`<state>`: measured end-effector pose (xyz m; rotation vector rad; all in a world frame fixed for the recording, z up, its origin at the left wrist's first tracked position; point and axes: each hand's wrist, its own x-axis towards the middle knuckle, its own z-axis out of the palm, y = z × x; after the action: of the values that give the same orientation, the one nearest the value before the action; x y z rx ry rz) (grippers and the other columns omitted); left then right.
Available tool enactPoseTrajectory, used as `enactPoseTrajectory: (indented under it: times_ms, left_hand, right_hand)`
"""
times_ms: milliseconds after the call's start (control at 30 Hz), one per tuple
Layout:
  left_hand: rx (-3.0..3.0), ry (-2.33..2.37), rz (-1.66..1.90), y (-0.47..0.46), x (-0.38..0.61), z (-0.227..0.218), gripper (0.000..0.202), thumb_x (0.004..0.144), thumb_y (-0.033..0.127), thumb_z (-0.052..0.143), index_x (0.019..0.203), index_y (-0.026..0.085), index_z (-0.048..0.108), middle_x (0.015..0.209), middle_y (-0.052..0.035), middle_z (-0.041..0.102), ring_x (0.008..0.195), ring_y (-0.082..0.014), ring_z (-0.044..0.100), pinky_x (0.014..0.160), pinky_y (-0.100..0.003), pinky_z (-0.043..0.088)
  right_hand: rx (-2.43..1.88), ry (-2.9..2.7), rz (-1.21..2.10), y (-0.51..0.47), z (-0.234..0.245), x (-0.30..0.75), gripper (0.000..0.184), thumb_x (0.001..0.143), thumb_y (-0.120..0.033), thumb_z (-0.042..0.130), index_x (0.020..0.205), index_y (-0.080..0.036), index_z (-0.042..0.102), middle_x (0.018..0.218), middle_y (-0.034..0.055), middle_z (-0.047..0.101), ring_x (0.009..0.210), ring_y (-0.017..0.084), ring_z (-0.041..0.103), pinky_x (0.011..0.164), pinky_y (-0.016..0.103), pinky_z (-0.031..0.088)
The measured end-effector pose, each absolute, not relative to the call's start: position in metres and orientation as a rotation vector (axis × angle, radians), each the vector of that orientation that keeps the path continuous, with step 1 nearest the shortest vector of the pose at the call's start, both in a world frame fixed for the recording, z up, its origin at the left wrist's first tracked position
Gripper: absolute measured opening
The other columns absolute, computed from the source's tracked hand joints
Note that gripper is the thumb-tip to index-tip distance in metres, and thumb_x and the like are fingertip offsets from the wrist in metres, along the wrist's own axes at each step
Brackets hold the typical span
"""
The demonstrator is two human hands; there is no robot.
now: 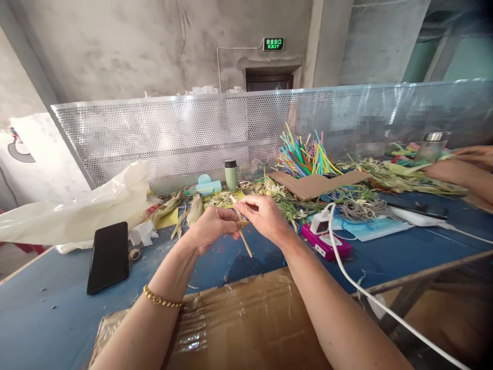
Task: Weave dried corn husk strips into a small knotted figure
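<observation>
In front of me both hands meet around a thin pale stick (pixel 245 244), which slants from upper left to lower right. The fingers of my left hand (pixel 215 226) are pinched together close beside the stick, at a small tan strip whose kind I cannot make out. My right hand (pixel 265 216) pinches the stick near its upper end, thumb and fingers together. Behind them lie dry corn husks (pixel 194 209) and pale plant scraps on the blue tabletop (pixel 185 275). A cardboard box (pixel 250 318) sits under my forearms.
At left are a black phone (pixel 108 257) and a plastic sheet (pixel 96 205). A green bottle (pixel 231 176), colourful pipe cleaners (pixel 304 156) and cardboard (pixel 319 184) stand behind. A purple power strip (pixel 326 242) with a white cable (pixel 346 277) is at right. Another person's arm (pixel 458 169) reaches in far right.
</observation>
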<state>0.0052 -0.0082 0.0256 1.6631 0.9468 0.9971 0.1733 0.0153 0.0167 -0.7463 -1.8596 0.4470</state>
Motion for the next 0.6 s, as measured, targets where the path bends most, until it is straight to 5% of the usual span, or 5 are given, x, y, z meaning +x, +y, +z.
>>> enactPoseTrajectory:
  times_ms: [167, 367, 600]
  left_hand:
    - [1.457, 0.911, 1.075, -0.005, -0.001, 0.030, 0.002, 0.056, 0.014, 0.071, 0.057, 0.015, 0.072, 0.057, -0.0045, 0.065, 0.056, -0.0141, 0.059, 0.064, -0.030, 0.046]
    - [1.431, 0.943, 1.111, 0.000, -0.008, 0.029, 0.005, 0.056, 0.013, 0.070, 0.059, 0.014, 0.073, 0.058, -0.0050, 0.066, 0.055, -0.0138, 0.059, 0.062, -0.030, 0.046]
    - [1.447, 0.966, 1.106, 0.000, -0.007, 0.027, 0.001, 0.057, 0.014, 0.073, 0.058, 0.014, 0.073, 0.056, -0.0059, 0.067, 0.054, -0.0140, 0.059, 0.058, -0.029, 0.043]
  right_hand:
    - [-0.821, -1.971, 0.238, 0.014, 0.018, 0.177, 0.044, 0.098, -0.040, 0.049, 0.063, -0.016, 0.060, 0.059, -0.0014, 0.053, 0.058, 0.011, 0.042, 0.057, 0.026, 0.030]
    - [-0.762, -2.025, 0.229, 0.015, 0.018, 0.179, 0.021, 0.093, -0.024, 0.057, 0.080, -0.016, 0.071, 0.080, 0.0041, 0.070, 0.073, 0.015, 0.060, 0.069, 0.027, 0.041]
    - [-0.797, -2.016, 0.114, 0.016, 0.015, 0.177, 0.017, 0.087, -0.008, 0.059, 0.074, -0.017, 0.066, 0.077, 0.0031, 0.066, 0.071, 0.015, 0.058, 0.069, 0.027, 0.042]
